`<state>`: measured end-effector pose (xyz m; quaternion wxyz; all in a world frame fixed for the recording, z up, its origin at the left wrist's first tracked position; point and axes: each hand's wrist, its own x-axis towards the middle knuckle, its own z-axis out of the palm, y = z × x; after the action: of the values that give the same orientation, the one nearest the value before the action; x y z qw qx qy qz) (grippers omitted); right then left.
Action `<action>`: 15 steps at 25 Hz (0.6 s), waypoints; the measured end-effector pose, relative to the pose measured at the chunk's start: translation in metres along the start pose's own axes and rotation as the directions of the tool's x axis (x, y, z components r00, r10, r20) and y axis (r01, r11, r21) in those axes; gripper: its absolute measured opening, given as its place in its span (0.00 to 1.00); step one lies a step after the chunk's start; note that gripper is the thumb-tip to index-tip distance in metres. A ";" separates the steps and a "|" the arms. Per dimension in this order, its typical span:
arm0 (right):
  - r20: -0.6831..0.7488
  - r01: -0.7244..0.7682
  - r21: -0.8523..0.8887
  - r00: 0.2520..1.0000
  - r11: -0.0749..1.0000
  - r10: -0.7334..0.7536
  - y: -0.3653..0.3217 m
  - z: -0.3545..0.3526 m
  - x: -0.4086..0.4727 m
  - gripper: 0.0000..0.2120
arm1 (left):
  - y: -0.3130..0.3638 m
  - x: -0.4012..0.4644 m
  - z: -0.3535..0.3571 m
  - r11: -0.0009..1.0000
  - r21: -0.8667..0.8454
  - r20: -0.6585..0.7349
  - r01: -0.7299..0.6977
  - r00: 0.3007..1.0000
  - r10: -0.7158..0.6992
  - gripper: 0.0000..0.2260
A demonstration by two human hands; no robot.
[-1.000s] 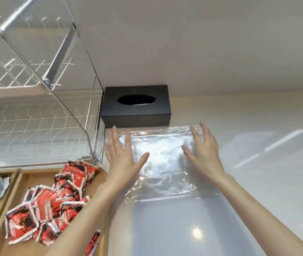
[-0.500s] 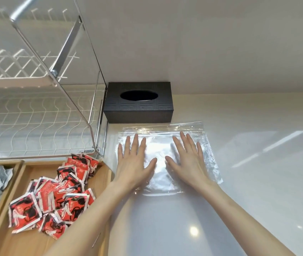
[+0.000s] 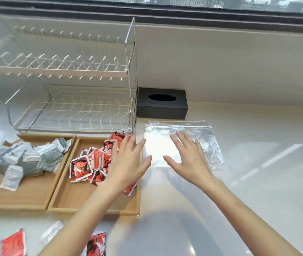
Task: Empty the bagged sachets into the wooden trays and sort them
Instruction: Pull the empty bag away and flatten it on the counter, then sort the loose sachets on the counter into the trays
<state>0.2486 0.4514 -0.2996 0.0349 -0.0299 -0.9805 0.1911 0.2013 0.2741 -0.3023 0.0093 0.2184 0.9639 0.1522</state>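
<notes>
An empty clear plastic bag (image 3: 202,137) lies flat on the white counter. My right hand (image 3: 187,157) hovers open over its near half, fingers spread. My left hand (image 3: 128,161) is open too, above the right edge of a wooden tray (image 3: 69,198) that holds a heap of red sachets (image 3: 91,161). A second wooden tray (image 3: 26,193) to the left holds grey sachets (image 3: 26,156). Two red sachets (image 3: 13,243) and a pale sachet (image 3: 51,230) lie loose on the counter in front of the trays.
A wire dish rack (image 3: 69,89) stands behind the trays. A black tissue box (image 3: 161,103) sits against the wall just behind the bag. White counter (image 3: 258,182) stretches to the right. A window runs along the top.
My head has pulled back, so both trays and the loose sachets show. My left hand has slid left off the bag to above the red tray. My right hand has moved a little toward me.
</notes>
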 end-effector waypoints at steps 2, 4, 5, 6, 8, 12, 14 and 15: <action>0.002 -0.005 0.083 1.000 0.997 0.005 -0.020 0.004 -0.021 0.29 | -0.016 -0.031 -0.010 0.999 -0.040 -0.034 0.019 0.999 -0.021 0.35; -0.019 -0.005 0.195 1.000 0.981 0.009 -0.041 0.013 -0.044 0.28 | -0.033 -0.064 -0.014 0.996 -0.082 -0.065 0.039 0.997 -0.045 0.33; -0.022 -0.006 0.242 1.000 0.970 0.012 -0.053 0.020 -0.056 0.27 | -0.043 -0.080 -0.016 0.993 -0.105 -0.077 0.049 0.995 -0.058 0.31; -0.020 -0.012 0.285 1.000 0.959 0.019 -0.064 0.027 -0.068 0.26 | -0.052 -0.094 -0.016 0.990 -0.130 -0.083 0.061 0.994 -0.072 0.30; 0.006 -0.024 0.357 1.000 0.934 0.024 -0.086 0.043 -0.089 0.25 | -0.070 -0.119 -0.014 0.979 -0.183 -0.078 0.087 0.992 -0.103 0.28; 0.080 -0.060 0.445 0.996 0.893 0.027 -0.125 0.081 -0.117 0.20 | -0.101 -0.162 -0.009 0.938 -0.305 -0.070 0.166 0.978 -0.196 0.26; 0.136 -0.077 0.431 0.991 0.899 0.019 -0.140 0.098 -0.126 0.20 | -0.113 -0.179 -0.004 0.920 -0.328 -0.020 0.216 0.972 -0.236 0.27; 0.172 -0.085 0.410 0.985 0.908 0.014 -0.146 0.106 -0.128 0.19 | -0.120 -0.186 -0.001 0.914 -0.333 -0.003 0.230 0.969 -0.245 0.27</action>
<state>0.3606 0.2682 -0.3496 -0.0458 -0.0309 -0.9157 0.3980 0.3196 0.0918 -0.3458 0.0427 0.0915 0.9440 0.3141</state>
